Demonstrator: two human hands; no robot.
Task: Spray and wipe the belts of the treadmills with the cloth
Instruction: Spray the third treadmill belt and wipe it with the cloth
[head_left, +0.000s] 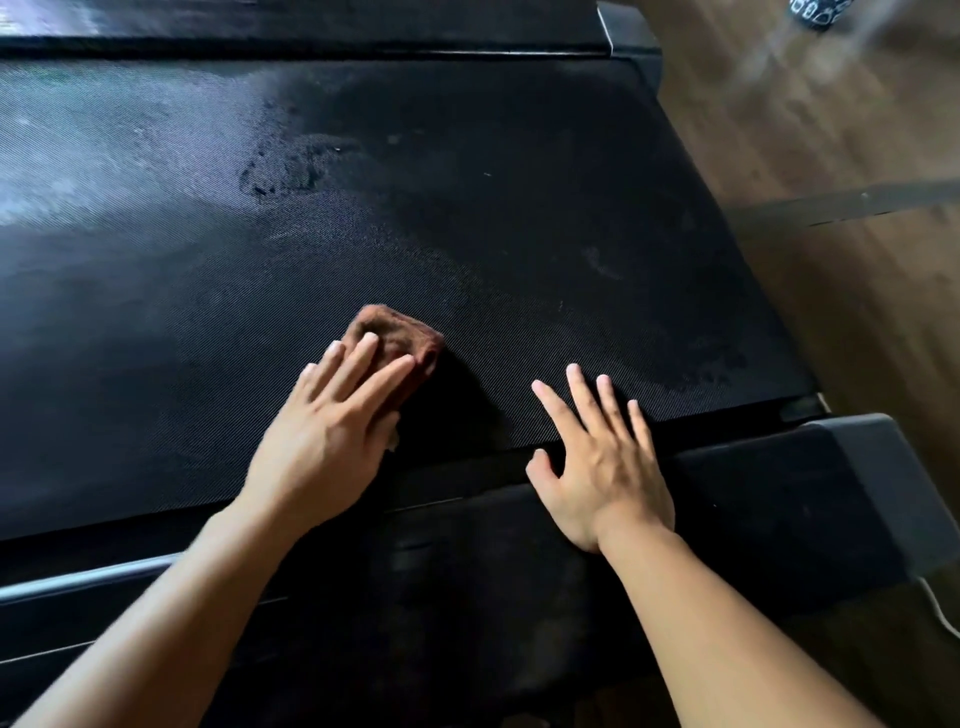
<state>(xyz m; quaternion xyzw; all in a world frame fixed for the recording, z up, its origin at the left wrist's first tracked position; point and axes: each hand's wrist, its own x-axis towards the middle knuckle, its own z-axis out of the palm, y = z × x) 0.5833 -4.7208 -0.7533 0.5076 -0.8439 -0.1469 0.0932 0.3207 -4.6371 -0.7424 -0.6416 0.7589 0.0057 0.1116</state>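
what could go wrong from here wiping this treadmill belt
The right hand leans flat on the edge of the belt; if the belt rolls under that weight, the person could lurch forward. The left hand presses the bunched cloth with straight fingers only, so it could slip out mid-wipe. The wet patch farther up may dry streaky before the cloth reaches it.

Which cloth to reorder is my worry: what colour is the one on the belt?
The cloth is reddish brown, clearest in the head view.

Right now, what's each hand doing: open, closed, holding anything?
Left hand: open, pressing the brown cloth down on the belt.
Right hand: open, flat on the belt's near edge, holding nothing.
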